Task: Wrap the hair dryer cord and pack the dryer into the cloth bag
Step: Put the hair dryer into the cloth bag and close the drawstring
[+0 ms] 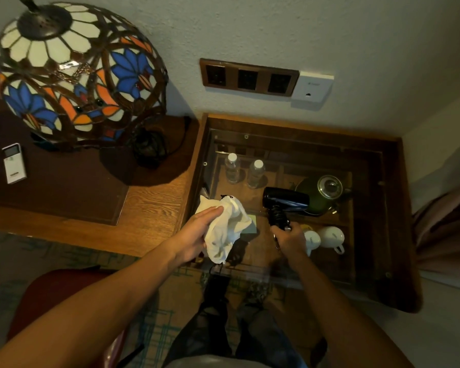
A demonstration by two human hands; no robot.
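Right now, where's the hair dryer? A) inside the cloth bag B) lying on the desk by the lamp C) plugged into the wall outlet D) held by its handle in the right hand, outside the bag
D: the right hand grips the hair dryer by its cord-wrapped handle, while the left hand holds the white cloth bag apart from it.

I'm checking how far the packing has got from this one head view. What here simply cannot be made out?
- Cloth bag opening: crumpled in the left hand; folds hide whether it is open.
- Hair dryer handle: the right hand covers its lower end.
- Cord: dark and bunched around the handle; plug not discernible.
- Label on the white wall box: too small to read.
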